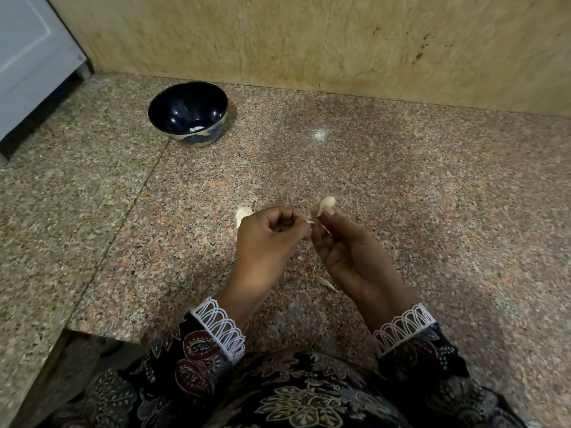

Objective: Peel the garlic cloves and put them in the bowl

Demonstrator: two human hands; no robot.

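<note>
- A speckled granite counter fills the view, meeting a beige stone wall at the back; its front edge drops away at lower left, with bare stone all round the hands.
- A dark bowl stands near the wall, well apart from the hands (something pale lies inside).
- The right hand pinches a garlic clove, long axis tilted, fat end up and right.
- The left hand, fingers curled, pinches a shred of skin beside the clove.
</note>
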